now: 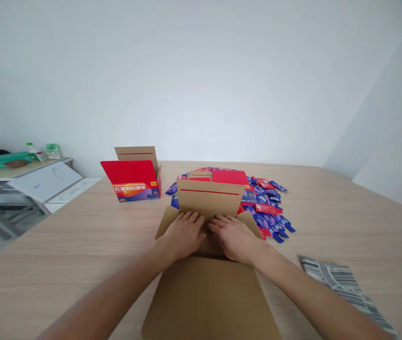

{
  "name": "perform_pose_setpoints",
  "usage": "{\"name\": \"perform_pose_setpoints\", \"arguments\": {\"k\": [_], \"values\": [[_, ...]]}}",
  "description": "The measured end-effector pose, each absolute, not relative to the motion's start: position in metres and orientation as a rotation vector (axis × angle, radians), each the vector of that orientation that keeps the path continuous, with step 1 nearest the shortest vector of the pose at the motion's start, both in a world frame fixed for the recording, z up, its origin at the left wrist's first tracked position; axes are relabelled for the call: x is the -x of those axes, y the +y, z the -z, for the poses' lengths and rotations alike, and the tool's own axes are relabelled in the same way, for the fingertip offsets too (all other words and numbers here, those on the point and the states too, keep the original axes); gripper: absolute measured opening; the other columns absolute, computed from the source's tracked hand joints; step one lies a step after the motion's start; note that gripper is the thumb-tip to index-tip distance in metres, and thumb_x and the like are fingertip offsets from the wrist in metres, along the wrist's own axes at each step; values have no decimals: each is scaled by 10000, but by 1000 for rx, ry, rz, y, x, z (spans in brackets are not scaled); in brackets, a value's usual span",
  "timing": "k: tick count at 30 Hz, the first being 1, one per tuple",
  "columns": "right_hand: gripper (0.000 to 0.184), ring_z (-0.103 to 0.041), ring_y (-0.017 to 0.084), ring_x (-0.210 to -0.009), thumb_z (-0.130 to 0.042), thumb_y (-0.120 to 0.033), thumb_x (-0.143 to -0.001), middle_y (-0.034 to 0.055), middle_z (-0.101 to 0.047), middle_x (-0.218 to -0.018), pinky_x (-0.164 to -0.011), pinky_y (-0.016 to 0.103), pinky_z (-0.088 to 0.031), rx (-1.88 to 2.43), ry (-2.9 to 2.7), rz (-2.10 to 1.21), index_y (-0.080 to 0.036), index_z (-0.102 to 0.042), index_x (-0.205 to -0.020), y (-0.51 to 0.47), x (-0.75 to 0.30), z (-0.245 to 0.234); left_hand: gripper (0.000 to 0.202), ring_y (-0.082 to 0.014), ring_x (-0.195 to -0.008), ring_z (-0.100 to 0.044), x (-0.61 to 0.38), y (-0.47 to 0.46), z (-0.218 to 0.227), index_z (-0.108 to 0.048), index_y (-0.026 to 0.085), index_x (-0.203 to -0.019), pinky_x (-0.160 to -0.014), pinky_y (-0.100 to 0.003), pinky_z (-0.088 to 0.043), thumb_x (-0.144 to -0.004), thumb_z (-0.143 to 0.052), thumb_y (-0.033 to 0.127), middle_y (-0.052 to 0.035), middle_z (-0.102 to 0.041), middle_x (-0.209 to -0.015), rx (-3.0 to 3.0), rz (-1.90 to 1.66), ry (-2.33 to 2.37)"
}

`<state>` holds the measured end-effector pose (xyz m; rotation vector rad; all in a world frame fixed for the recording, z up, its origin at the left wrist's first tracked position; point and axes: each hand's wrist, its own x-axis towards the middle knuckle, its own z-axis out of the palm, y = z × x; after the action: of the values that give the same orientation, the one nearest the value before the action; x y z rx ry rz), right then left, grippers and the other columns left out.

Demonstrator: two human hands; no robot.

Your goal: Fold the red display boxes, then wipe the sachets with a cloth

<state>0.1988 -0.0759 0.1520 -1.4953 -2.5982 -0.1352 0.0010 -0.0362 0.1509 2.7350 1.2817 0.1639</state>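
Note:
A brown cardboard box blank point(211, 297) lies unfolded on the wooden table point(62, 255) right in front of me. Its far flap point(210, 198), marked with a red line, stands up. My left hand point(183, 234) and my right hand point(235, 237) lie side by side, palms down, pressing the cardboard at the fold below that flap. The fingers of both are stretched flat and hold nothing. Behind the flap lies a heap of red and blue sachets point(266, 208), partly hidden by the cardboard.
A red printed box point(133, 181) with its lid up stands at the back left of the table. A striped cloth point(344, 285) lies near the right front edge. Off to the left are a white appliance point(47, 182) and a shelf with small items point(13, 160).

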Motion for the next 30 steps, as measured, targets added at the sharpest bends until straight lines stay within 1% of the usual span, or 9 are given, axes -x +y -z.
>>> {"name": "perform_pose_setpoints", "arguments": {"k": [3, 7, 10, 15, 21, 23, 27, 28, 30], "values": [[427, -283, 308, -1433, -402, -295, -967, 78, -492, -1457, -1172, 532, -180, 1544, -2400, 284, -231, -544, -1365, -92, -207, -154, 575, -360, -1454, -208, 18, -47, -150, -438, 230, -1440, -1165, -595, -101, -898, -476, 418, -116, -369, -1543, -2847, -476, 1404], [494, -123, 362, -1471, -414, -383, -960, 60, -367, -1542, -1150, 627, -81, 1745, -2206, 322, -269, -451, -1440, -106, -224, -136, 581, -370, -1469, -147, 40, -57, -135, -436, 251, -1449, -1156, -632, 31, -896, -492, 419, -107, -330, -1562, -2832, -600, 1628], [517, -177, 377, -1457, -370, -458, -972, 45, -347, -1553, -1119, 668, -120, 1864, -2130, 217, -302, -404, -1464, -105, -233, -119, 571, -348, -1473, -151, 49, -59, -122, -404, 284, -1465, -1155, -634, 42, -918, -445, 443, -80, -317, -1570, -2795, -609, 1674], [510, -251, 327, -1446, -323, -457, -985, 32, -348, -1552, -1113, 613, -255, 1883, -2093, 6, -313, -389, -1470, -97, -235, -108, 589, -347, -1477, -129, 50, -56, -115, -339, 306, -1492, -1143, -661, -23, -938, -393, 498, -66, -265, -1593, -2674, -626, 1657], [547, -354, 275, -1407, -347, -429, -960, 97, -429, -1500, -1168, 502, -260, 1643, -1686, -58, -190, -440, -1443, -106, -264, -117, 606, -250, -1489, -125, 72, -70, -105, -167, 312, -1540, -1191, -538, -115, -962, -344, 276, -44, -167, -1624, -2358, -1220, 1687], [540, -407, 271, -1377, -375, -410, -939, 66, -461, -1482, -1153, 495, -294, 1634, -1480, -253, -243, -420, -1451, -115, -286, -112, 679, -249, -1485, -146, 86, -79, -92, -99, 298, -1549, -1194, -521, -153, -932, -374, 238, -43, -159, -1626, -2148, -1395, 1688], [645, -527, 303, -1279, -436, -302, -789, 73, -552, -1401, -1070, 490, -420, 1574, -1359, -562, -251, -463, -1431, -133, -314, -85, 856, -290, -1486, -120, 108, -98, -57, 25, 280, -1552, -1178, -562, -184, -837, -432, 163, -71, -105, -1632, -2086, -1300, 1644], [691, -515, 319, -1288, -473, -287, -729, 68, -568, -1384, -1089, 511, -393, 1649, -1402, -556, -254, -484, -1419, -137, -314, -78, 881, -311, -1484, -114, 109, -102, -49, 49, 282, -1549, -1171, -582, -184, -834, -457, 191, -81, -90, -1633, -2157, -1260, 1594], [765, -399, 323, -1376, -525, -282, -671, 51, -487, -1457, -1160, 510, -286, 1670, -1569, -487, -248, -469, -1434, -145, -305, -68, 868, -318, -1480, -118, 109, -107, -39, 58, 317, -1544, -1170, -577, -187, -855, -466, 245, -65, -68, -1634, -2312, -1176, 1467]]}}
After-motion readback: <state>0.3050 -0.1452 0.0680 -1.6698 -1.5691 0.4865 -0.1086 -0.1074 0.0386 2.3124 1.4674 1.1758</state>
